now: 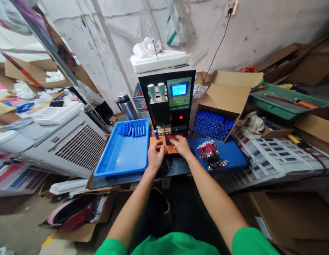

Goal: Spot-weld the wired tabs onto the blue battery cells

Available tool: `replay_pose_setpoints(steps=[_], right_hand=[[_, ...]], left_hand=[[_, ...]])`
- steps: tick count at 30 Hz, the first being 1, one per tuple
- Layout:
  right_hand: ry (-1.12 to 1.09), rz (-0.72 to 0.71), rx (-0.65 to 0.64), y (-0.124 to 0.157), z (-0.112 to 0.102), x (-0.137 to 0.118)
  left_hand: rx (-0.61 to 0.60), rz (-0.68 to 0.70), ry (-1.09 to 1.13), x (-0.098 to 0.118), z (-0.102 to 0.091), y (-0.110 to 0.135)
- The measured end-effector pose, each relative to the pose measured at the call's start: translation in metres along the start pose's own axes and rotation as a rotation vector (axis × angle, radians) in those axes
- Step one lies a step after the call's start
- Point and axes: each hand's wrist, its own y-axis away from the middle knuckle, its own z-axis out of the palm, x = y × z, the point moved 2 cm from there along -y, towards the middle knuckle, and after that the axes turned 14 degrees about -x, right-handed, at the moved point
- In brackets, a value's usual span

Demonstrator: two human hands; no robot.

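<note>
My left hand (155, 154) and my right hand (181, 145) meet on an orange work plate (156, 141) in front of a black spot-welding machine (167, 102). Their fingers are pinched together around a small blue battery cell (167, 140) standing under the machine's welding pins. Another blue cell (156, 134) stands upright just left of it. A blue tray (124, 152) on my left carries a row of blue cells (132, 130) at its far end. A bundle of red and black wire leads (211, 154) lies on a blue mat to the right.
An open cardboard box (225, 102) full of blue cells (213, 125) stands at the right of the machine. A steel flask (126, 105) stands behind the tray. A white air cooler (63, 141) is at left, colour-chart sheets (271, 156) at right, a green tray (284, 102) beyond.
</note>
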Motion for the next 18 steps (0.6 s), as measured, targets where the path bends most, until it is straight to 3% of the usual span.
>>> replay_pose_setpoints(steps=[4, 7, 12, 18], right_hand=[[0.014, -0.011, 0.026, -0.002, 0.001, 0.002], [0.028, 0.0, 0.037, -0.002, 0.001, 0.003], [0.048, -0.014, 0.042, -0.002, 0.001, 0.003], [0.037, -0.003, 0.002, -0.001, -0.001, 0.004]], left_hand=[[0.001, 0.058, -0.294, 0.013, 0.005, 0.023], [0.041, 0.03, -0.396, 0.02, 0.015, 0.028], [0.061, -0.051, -0.365, 0.018, 0.025, 0.022], [-0.087, -0.032, -0.383, 0.013, 0.012, 0.016]])
